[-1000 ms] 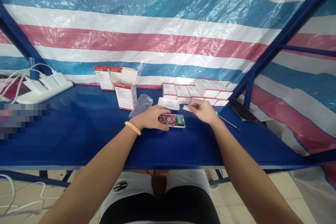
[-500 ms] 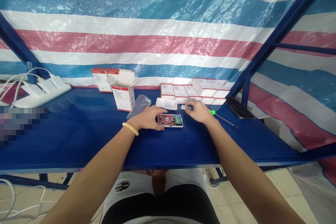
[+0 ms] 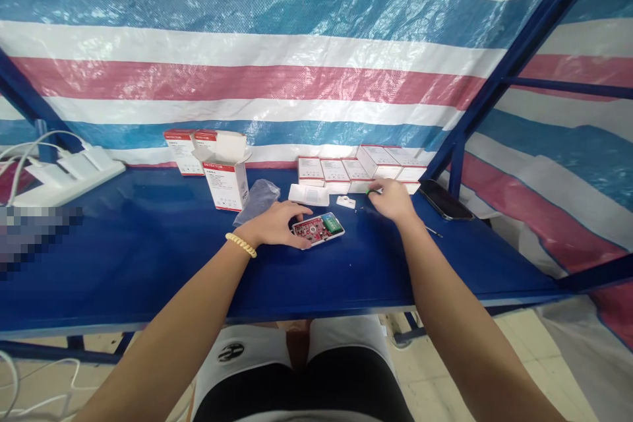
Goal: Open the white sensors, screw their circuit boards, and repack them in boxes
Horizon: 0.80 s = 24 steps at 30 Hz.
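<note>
My left hand [image 3: 277,224] grips the left end of a white device base with a red circuit board [image 3: 318,228] and tilts it up off the blue table [image 3: 148,257]. My right hand [image 3: 393,200] lies closed over the green handle of a screwdriver [image 3: 370,192], whose metal shaft [image 3: 434,231] sticks out to the right. A small white plastic part [image 3: 345,202] lies between the hands. A white cover [image 3: 308,194] rests just behind the board.
An open red-and-white box [image 3: 225,175] stands at centre left beside a crumpled clear bag [image 3: 257,200]. A row of similar boxes [image 3: 361,168] lines the back. A black phone [image 3: 442,199] lies at right. A white power strip with chargers [image 3: 64,175] sits far left.
My right hand let go of the small white part and moved right onto the screwdriver's green handle. My left hand has tilted the circuit board unit slightly.
</note>
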Motion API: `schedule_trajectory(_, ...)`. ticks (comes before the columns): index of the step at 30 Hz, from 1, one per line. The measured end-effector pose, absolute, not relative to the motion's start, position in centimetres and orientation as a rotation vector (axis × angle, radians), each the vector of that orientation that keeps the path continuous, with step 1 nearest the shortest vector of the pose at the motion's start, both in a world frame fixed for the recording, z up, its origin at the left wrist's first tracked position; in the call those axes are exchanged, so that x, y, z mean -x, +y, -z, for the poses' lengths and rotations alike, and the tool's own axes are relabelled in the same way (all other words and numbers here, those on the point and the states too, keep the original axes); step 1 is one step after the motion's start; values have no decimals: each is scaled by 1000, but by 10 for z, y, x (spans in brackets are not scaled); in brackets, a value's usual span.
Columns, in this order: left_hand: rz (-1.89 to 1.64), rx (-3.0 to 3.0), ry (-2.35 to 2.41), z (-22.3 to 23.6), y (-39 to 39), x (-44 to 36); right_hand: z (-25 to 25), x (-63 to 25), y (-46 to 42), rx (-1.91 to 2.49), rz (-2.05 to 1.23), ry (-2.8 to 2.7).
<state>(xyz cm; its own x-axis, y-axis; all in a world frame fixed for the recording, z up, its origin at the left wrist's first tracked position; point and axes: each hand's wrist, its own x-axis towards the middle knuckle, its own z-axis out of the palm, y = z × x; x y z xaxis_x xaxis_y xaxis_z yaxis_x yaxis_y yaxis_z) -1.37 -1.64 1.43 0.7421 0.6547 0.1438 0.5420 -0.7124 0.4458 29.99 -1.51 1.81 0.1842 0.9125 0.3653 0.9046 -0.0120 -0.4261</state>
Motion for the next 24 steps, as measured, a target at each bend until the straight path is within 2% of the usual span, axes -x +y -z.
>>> schedule_trajectory(3,-416,-2587,902,-16,-17,12,-22,-317,-18,1945,-125,-1629)
schedule_trajectory(8,-424,-2640,887,-17,-16,9,-19,-317,-21,1696,-428,-1972)
schedule_trajectory(14,-458,-2663,912,-18,-17,8,-13,-304,-15,1746,-269,-2052)
schedule_trajectory(20,-505,-2691,857,-19,-17,6,-11,-304,-14,1893,-273,-2051)
schedule_trajectory(24,-719,-2700,884,-17,-17,3,-14,-296,-17,1787,-251,-1945)
